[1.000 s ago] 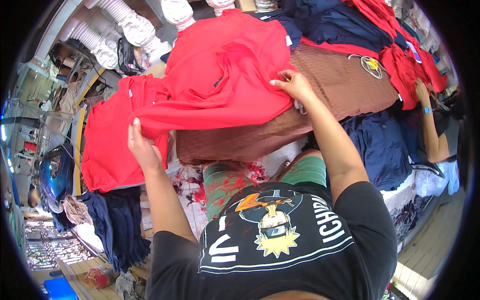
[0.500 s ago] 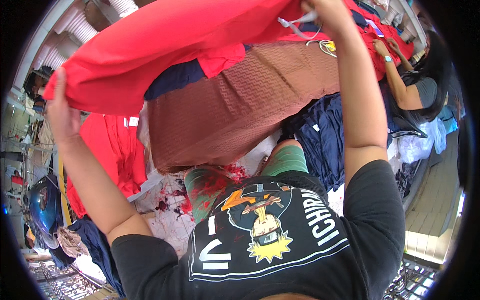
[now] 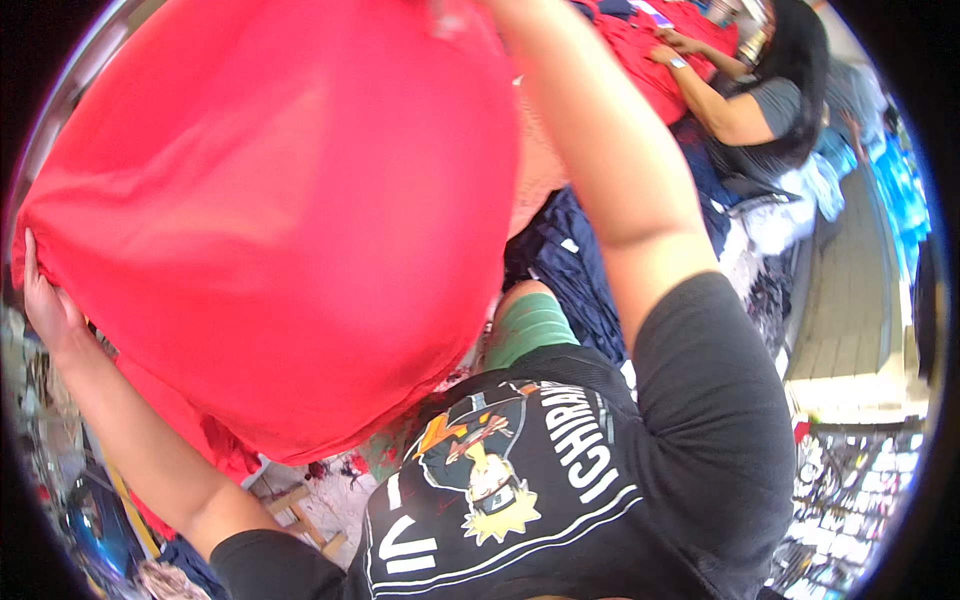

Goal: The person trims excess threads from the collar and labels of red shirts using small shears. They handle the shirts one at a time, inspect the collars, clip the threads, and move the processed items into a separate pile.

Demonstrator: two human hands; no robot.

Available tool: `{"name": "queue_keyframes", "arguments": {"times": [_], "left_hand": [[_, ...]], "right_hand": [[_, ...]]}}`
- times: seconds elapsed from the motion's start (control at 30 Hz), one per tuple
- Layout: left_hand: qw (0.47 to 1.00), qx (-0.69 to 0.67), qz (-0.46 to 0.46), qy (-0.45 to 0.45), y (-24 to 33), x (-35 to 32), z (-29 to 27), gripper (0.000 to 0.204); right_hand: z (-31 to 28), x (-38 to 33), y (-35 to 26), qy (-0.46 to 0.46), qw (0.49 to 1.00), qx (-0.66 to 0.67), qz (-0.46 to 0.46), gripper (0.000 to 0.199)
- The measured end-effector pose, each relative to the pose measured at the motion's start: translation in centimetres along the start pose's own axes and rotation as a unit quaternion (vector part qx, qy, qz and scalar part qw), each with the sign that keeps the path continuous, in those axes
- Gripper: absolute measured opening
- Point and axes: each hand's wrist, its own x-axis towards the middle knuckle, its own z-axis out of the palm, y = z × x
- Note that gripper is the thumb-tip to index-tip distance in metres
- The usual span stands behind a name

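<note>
A large sheet of red cloth (image 3: 300, 230) billows out in front of me, filling the left and middle of the view. My left hand (image 3: 50, 310) pinches its edge at the far left. My right hand (image 3: 445, 15) is at the upper edge of the picture, partly cut off and smeared by motion. It appears closed on the upper part of the same cloth. The cloth hides most of the brown patterned covering behind it. Its lower edge hangs over my lap, near my green-clad leg (image 3: 530, 325).
Dark navy cloth (image 3: 565, 250) is heaped right of my leg. Farther right, a co-worker (image 3: 760, 110) handles red cloth (image 3: 635, 55); pale plastic bags (image 3: 785, 215) lie nearby. Wooden slats (image 3: 300, 515) and scraps show at lower left. A dark blue rounded object (image 3: 95, 525) stands at far left.
The red cloth has swung down and spread wide, covering the brown surface. My left hand has moved left and down; my right hand has moved left toward the upper edge. The view has shifted.
</note>
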Motion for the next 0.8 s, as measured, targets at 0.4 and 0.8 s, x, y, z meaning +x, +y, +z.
{"name": "queue_keyframes", "arguments": {"times": [0.4,0.8], "left_hand": [[0.716,0.569,0.037,-0.403,-27.8,-21.1,15.1,0.081],[0.700,0.670,0.151,-0.193,-30.9,-22.7,13.8,0.038]], "right_hand": [[-2.7,-18.1,3.5,-0.429,0.835,-0.304,0.165,0.041],[-3.1,-26.7,4.6,-0.427,0.842,-0.251,0.213,0.033]]}}
